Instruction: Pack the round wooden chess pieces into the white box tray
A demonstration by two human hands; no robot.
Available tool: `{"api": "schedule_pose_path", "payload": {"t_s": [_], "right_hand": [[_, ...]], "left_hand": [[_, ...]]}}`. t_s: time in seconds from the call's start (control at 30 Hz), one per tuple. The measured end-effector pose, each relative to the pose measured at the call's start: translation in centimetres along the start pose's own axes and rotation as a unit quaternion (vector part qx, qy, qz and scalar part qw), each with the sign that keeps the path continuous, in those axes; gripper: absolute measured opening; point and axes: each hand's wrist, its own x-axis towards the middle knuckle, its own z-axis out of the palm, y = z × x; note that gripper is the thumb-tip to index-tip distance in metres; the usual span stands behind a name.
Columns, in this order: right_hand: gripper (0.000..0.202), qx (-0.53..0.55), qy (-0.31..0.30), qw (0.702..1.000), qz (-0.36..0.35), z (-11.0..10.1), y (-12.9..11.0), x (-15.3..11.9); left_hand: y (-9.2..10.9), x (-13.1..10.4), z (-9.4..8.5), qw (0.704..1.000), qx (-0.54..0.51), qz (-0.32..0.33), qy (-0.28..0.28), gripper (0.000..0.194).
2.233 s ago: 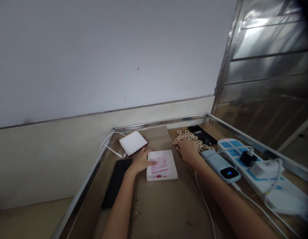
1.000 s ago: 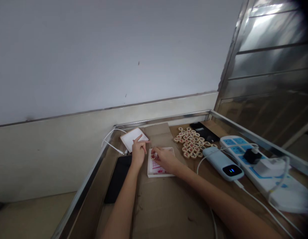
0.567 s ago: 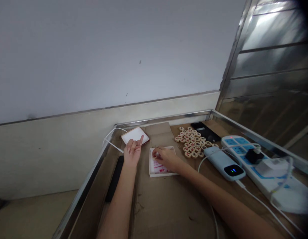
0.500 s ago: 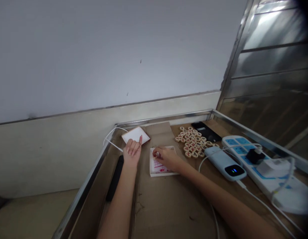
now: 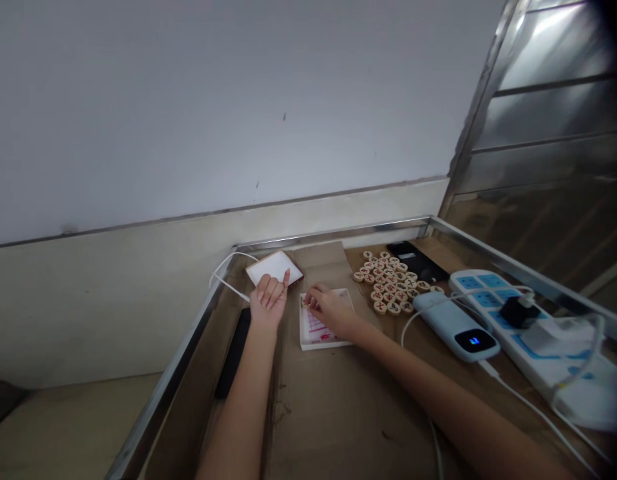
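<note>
Right hand: yours, nearly closed, fingertips pinching one wooden disc inside the white box, lower centre of frame. Left hand: half open, fingers curled, nothing visible held, overlapping the white tray. Other discs: clustered, right of centre.

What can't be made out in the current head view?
Head view:
- Face of the round piece at the right hand: mostly covered by fingers.
- Full outline of the dark flat device: left forearm covers part.
- Many characters on the clustered pieces: too small.
- Near end of the power strip: blurred.
</note>
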Motion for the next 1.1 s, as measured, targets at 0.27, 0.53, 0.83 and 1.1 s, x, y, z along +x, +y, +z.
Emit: {"api": "schedule_pose_path", "payload": {"t_s": [0.27,0.53,0.83,1.1], "right_hand": [[0.010,-0.110,0.052,0.991,0.049,-2.6,0.2,-0.1],[0.015,-0.277,0.085,0.944,0.158,-7.1,3.7,-1.7],[0.026,-0.277,-0.058,0.939,0.193,-7.0,5.3,-2.6],[0.027,-0.270,-0.008,0.944,0.191,-8.5,6.0,-2.5]], "left_hand": [[0.0,0.1,0.1,1.000,-0.002,-0.020,-0.008,0.041],[0.0,-0.1,0.3,1.000,0.011,-0.007,0.009,0.040],[-0.5,0.8,0.0,0.983,0.154,-0.086,-0.043,0.015],[-2.6,0.1,-0.6,0.671,0.736,-0.004,-0.086,0.030]]}}
